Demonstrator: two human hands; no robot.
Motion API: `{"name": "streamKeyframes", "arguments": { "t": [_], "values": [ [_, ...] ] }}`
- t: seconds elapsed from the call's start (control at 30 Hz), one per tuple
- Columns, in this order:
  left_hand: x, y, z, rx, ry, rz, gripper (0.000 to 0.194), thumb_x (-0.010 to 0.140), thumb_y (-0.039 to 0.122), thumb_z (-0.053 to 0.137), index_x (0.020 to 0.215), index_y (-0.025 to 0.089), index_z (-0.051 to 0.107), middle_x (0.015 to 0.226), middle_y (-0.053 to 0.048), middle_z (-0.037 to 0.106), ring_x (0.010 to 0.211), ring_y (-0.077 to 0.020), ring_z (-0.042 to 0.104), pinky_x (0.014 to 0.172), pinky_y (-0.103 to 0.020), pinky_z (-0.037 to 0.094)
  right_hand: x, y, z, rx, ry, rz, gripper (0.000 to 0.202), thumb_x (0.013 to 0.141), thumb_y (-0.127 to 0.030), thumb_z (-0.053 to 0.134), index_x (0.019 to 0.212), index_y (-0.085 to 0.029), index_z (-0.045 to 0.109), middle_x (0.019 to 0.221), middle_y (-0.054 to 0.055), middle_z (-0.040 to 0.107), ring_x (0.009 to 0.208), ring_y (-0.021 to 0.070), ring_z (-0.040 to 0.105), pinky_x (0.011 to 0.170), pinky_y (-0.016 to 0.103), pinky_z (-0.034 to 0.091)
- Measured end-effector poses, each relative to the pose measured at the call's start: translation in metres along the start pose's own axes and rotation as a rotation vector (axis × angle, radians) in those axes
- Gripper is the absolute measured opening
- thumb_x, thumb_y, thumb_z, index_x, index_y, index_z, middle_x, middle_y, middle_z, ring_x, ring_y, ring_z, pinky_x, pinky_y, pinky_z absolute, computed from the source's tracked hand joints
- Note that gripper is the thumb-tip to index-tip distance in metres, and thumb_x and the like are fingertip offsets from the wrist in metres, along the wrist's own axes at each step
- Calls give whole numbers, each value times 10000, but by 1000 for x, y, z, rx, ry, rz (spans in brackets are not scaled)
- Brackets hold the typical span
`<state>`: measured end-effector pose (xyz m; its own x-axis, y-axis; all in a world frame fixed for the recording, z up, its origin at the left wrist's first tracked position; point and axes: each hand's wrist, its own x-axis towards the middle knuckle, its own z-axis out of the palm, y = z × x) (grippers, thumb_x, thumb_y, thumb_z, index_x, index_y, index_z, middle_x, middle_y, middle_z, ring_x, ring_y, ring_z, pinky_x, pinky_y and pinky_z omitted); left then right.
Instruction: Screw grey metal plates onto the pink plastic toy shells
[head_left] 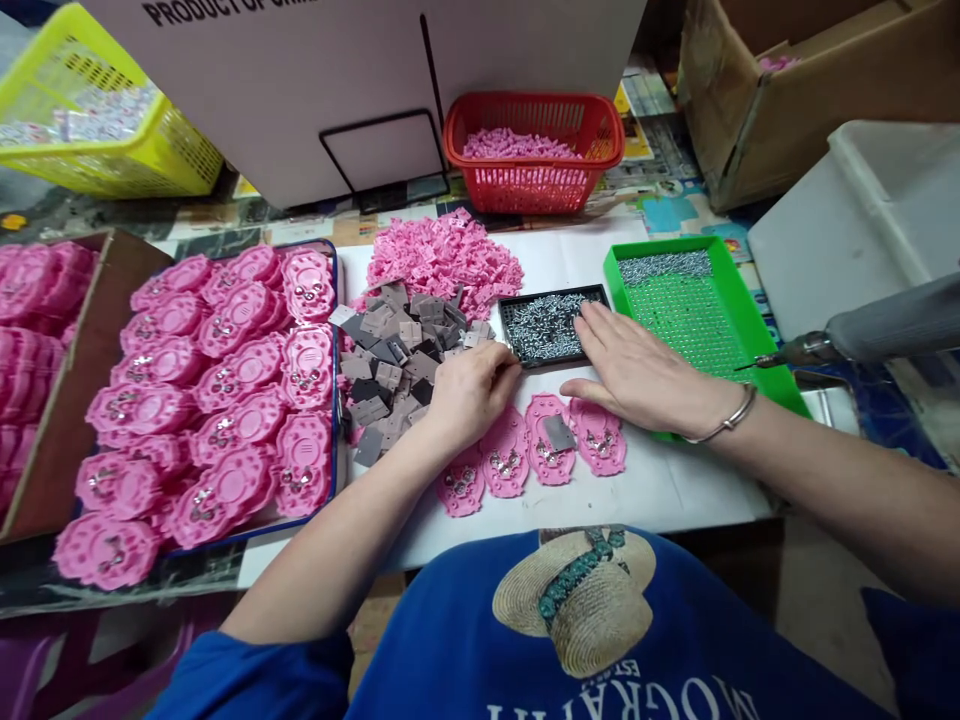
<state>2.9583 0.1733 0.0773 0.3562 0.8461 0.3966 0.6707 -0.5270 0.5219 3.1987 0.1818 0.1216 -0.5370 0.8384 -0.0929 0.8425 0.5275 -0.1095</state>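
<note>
White paper (660,500) is supporting the black tray (551,362) of screws (544,325) at twelve o'clock, likely stiff, spillable, best held by its rims; left hand (471,392) is bunching fingers, grip unclear; right hand (637,370) is overlapping it, thumb apart.

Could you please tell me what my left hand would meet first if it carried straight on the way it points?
Most likely the near left corner of the black tray of screws; the left hand's fingertips look right beside it, though touch is unclear.
</note>
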Motion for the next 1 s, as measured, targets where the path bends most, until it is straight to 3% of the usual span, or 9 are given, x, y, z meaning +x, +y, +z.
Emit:
{"name": "streamKeyframes", "arguments": {
  "t": [0.13, 0.23, 0.33, 0.47, 0.63, 0.8, 0.9, 1.0],
  "values": [
    [0, 0, 0, -12, 6, 4, 107, 920, 194, 568, 825, 174, 614, 775, -26, 660, 701, -149, 593, 661, -267, 431, 9, -14, 4, 21, -50, -21, 1073, 899, -785, 295, 1532, 80, 260, 1620, 293, 116, 1539, 391, 101, 1283, 531, 162],
    [0, 1, 0, -19, -4, -4, 107, 923, 201, 563, 834, 175, 617, 787, -28, 665, 711, -150, 601, 672, -268, 441, 12, -25, 5, 78, -108, -110, 1038, 918, -766, 274, 1553, 54, 223, 1627, 266, 43, 1551, 353, 42, 1285, 525, 139],
    [0, 0, 0, -33, -6, -2, 104, 921, 203, 558, 842, 174, 619, 787, -28, 667, 711, -148, 602, 673, -266, 444, 13, -32, 3, 138, -122, -172, 975, 939, -742, 245, 1574, -1, 216, 1636, 225, 48, 1556, 316, 46, 1286, 517, 150],
    [0, 0, 1, -27, 7, 5, 104, 913, 205, 565, 831, 168, 617, 751, -19, 649, 670, -141, 578, 656, -263, 433, 24, -40, 2, 116, -116, -194, 974, 936, -718, 339, 1570, 11, 218, 1639, 217, 71, 1556, 310, 60, 1296, 476, 127],
    [0, 1, 0, -40, 3, -2, 105, 919, 206, 563, 835, 171, 615, 766, -21, 654, 685, -139, 587, 666, -262, 439, 31, -28, 1, 33, -120, -211, 940, 940, -690, 381, 1567, -4, 242, 1648, 193, 105, 1558, 292, 81, 1303, 447, 109],
    [0, 1, -1, -38, -12, -6, 101, 917, 200, 559, 831, 180, 609, 773, -19, 656, 708, -142, 593, 669, -262, 435, 17, 0, -4, 34, -19, -149, 932, 936, -727, 307, 1560, -36, 286, 1637, 211, 168, 1540, 341, 172, 1281, 528, 193],
    [0, 1, -1, -48, -7, -10, 93, 912, 200, 567, 834, 178, 611, 775, -19, 658, 704, -142, 589, 668, -263, 434, 19, -3, -6, 69, -8, -203, 899, 950, -703, 314, 1576, -61, 251, 1648, 188, 150, 1547, 325, 151, 1283, 527, 189],
    [0, 0, 0, -48, 5, -4, 73, 901, 193, 581, 842, 170, 616, 776, -24, 663, 689, -142, 582, 665, -267, 433, 30, -15, -4, 83, -83, -309, 914, 949, -700, 337, 1569, -33, 255, 1646, 188, 131, 1555, 301, 119, 1294, 483, 167]
  ]
}}
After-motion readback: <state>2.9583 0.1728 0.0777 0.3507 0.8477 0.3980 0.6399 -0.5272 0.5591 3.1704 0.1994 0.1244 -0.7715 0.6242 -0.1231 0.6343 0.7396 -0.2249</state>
